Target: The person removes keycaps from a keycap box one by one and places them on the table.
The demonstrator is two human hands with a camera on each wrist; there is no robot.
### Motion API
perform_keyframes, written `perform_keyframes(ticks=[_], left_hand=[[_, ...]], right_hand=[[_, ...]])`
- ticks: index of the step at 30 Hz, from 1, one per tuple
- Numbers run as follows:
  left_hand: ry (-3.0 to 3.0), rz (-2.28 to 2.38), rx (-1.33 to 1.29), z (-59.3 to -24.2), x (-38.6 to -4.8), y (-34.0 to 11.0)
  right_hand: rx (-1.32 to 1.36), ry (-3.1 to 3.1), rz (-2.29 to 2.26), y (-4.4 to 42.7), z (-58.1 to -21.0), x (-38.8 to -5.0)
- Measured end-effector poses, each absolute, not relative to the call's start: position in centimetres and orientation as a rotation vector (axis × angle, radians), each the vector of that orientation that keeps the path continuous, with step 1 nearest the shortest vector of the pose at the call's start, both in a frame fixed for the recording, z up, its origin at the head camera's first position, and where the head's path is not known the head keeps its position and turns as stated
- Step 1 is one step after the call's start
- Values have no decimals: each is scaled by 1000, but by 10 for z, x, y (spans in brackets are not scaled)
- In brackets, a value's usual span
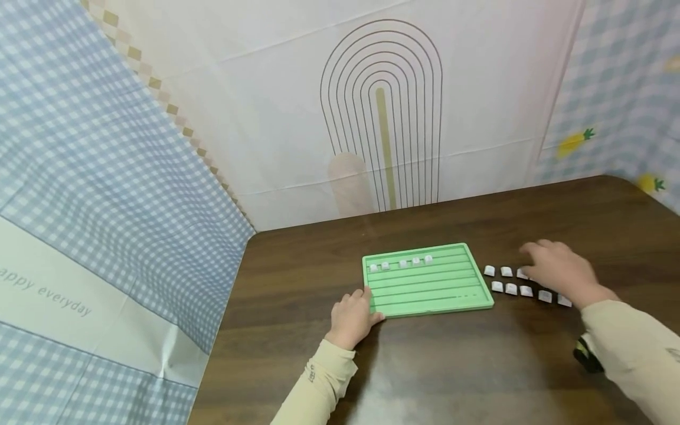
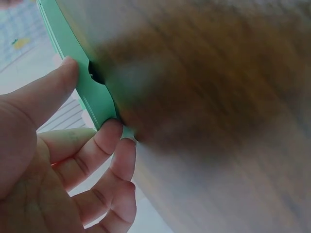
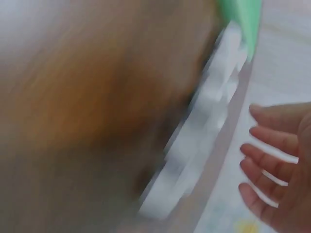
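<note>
A light green tray with ridged rows lies on the table. Several white keycaps sit along its top row, with a gap among them. My left hand holds the tray's near left corner; in the left wrist view the thumb and fingertips touch its edge. To the right of the tray, more white keycaps stand on the table in two rows. Over the far row hovers my right hand, hiding some of them. In the right wrist view its fingers are spread and hold nothing, apart from the blurred keycaps.
The brown wooden table ends at a white cloth behind and a blue checked cloth at the left. A small black and green object shows partly beside the right sleeve.
</note>
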State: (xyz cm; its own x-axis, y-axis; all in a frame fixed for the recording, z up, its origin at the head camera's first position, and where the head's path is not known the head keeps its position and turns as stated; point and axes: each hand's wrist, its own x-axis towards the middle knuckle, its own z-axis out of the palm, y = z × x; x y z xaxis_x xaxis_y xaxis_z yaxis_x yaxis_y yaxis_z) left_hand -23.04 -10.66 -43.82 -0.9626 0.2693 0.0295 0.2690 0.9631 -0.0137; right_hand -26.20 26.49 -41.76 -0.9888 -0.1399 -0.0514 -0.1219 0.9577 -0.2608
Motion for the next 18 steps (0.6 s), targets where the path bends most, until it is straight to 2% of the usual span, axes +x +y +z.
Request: perform_keyframes(ticks=[9,18], left_hand=[[-3028,19,-424,-438,-228,-108],[-2974,51,-450,-441,-230,-110]], right_hand=[[-549,3030,-510,152,-430,-307],[-600,3144,-347,122,-444,-320]])
